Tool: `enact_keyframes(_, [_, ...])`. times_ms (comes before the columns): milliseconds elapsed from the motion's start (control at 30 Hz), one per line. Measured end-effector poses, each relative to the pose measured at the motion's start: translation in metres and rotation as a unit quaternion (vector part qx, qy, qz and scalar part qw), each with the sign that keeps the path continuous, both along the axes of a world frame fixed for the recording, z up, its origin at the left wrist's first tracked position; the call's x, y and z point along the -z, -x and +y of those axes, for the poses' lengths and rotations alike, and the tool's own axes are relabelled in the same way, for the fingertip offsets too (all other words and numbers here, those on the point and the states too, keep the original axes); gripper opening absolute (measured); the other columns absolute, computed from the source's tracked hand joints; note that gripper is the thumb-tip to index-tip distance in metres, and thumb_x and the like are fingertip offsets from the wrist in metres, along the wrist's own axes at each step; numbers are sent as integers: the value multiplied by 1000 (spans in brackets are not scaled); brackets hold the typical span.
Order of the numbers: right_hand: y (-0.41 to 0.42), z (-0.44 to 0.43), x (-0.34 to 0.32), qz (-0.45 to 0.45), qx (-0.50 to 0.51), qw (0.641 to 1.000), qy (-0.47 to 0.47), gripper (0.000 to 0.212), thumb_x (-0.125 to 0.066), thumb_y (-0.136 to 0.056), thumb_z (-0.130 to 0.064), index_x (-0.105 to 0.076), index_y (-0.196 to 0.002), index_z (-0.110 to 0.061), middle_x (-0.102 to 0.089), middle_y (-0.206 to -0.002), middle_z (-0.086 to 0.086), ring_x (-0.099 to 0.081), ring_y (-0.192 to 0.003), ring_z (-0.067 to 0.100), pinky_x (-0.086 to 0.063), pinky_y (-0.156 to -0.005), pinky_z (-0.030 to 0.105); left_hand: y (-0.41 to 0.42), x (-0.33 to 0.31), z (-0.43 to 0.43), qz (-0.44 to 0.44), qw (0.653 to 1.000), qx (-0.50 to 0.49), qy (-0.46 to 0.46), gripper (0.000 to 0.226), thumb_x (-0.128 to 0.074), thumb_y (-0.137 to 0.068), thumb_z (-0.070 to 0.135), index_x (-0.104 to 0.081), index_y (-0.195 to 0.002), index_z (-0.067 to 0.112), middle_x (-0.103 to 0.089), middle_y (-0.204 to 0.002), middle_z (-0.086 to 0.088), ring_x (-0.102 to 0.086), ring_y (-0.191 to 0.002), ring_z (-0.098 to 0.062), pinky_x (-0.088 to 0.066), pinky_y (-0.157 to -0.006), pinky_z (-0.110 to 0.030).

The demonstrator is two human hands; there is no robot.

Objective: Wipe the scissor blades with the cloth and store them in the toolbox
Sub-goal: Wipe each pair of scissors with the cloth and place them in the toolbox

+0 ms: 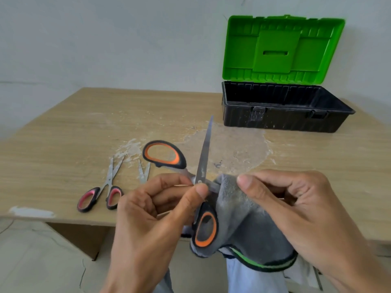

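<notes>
No text, brand or number can be read. The toolbox [283, 119], far right, and the near scissors [203, 159] show none; a dark smudge on the table [84, 127] is illegible.

Left hand [156, 210], right hand [300, 208]: fingers [248, 180] curled.

From my end I see a light wood-grain counter [63, 132] running back to a plain pale wall [105, 39]. A broad, glossy whitish stain [237, 142] spreads over the middle of the counter, with flaky white streaks [129, 145] trailing off to its left and a small dark smudge [218, 164] at its near side. A white chipped patch [31, 212] marks the front edge at the left. Beneath, I make out a brown support panel [84, 235] and a pale floor [38, 267] crossed by thin dark lines.
</notes>
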State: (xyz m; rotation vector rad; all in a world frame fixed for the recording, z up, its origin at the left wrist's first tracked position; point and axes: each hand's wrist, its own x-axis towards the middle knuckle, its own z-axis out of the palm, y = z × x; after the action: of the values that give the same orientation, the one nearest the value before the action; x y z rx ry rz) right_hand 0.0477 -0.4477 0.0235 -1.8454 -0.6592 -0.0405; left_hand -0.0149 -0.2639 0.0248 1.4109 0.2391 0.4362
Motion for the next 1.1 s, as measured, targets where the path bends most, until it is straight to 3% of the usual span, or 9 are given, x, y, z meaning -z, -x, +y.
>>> enact_keyframes(133, [3, 3, -5, 52, -57, 997, -2, 22, -66, -91, -40, -85, -92, -29, -74, -70, -18, -67, -67, -6, -48, -63, 9, -2, -2, -5, 4, 1000, 7, 15, 18, -81, -55, 23, -76, -71, 18, -77, -68, -10, -68, -55, -10, -54, -50, -19])
enact_keyframes(200, [3, -1, -7, 82, -76, 994, 20, 21, -68, -89, -40, -85, -98, -31, -81, -85, -13, -76, -84, 1, -57, -72, 17, -3, -2, -4, 16, 999, 24, 22, 18, -81, -54, 24, -76, -71, 18, -77, -70, -11, -69, -57, -13, -56, -50, -21])
enact_keyframes(367, [-1, -10, -9, 65, -47, 995, 64, 24, -67, -86, -49, -85, -84, -33, -73, -65, -5, -65, -59, 7, -48, -60, 19, -6, 0, -3, 70, 992, 85, 55, 19, -83, -54, 16, -75, -68, 7, -75, -71, -17, -68, -55, -18, -53, -46, -24])
enact_keyframes(433, [0, -12, -9, 76, -47, 994, 65, 25, -67, -86, -51, -84, -84, -34, -74, -68, 1, -68, -64, 22, -51, -62, 29, -6, 1, -3, 74, 992, 88, 51, 18, -83, -56, 15, -75, -68, 3, -73, -67, -15, -67, -54, -18, -54, -47, -25])
enact_keyframes(567, [-1, -11, -10, 87, -46, 994, 46, 23, -68, -85, -51, -85, -90, -36, -80, -80, 2, -76, -77, 24, -58, -75, 44, -7, -2, -5, 69, 993, 93, 29, 23, -83, -61, 18, -76, -73, -1, -74, -74, -23, -67, -59, -24, -57, -54, -30])
enact_keyframes(700, [0, -5, -12, 81, -48, 995, 38, 21, -70, -86, -48, -85, -91, -34, -80, -78, -5, -74, -72, 8, -57, -66, 24, -6, -4, -8, 56, 994, 89, 27, 24, -82, -58, 18, -77, -71, -1, -74, -70, -22, -67, -54, -20, -54, -49, -24])
enact_keyframes(833, [-1, -11, -17, 103, -75, 990, 65, 22, -71, -93, -45, -85, -98, -29, -83, -92, -6, -79, -88, 15, -63, -83, 43, -3, -4, -6, 62, 993, 91, 46, 25, -83, -54, 20, -76, -68, 1, -73, -69, -24, -63, -49, -20, -53, -45, -25])
enact_keyframes(933, [-4, -19, -19, 129, -77, 987, 58, 17, -72, -88, -37, -86, -94, -29, -83, -92, -5, -80, -89, 16, -62, -84, 37, -4, -2, -2, 69, 991, 96, 57, 25, -91, -48, 16, -77, -66, 6, -75, -71, -16, -61, -50, -12, -46, -40, -19])
enact_keyframes(1100, [-4, -26, -17, 156, -68, 985, 39, 18, -72, -86, -37, -86, -89, -26, -83, -90, 1, -80, -87, 21, -61, -85, 34, -4, -3, -2, 71, 991, 91, 72, 24, -80, -56, 24, -77, -68, 4, -76, -75, -14, -56, -47, -8, -39, -37, -17])
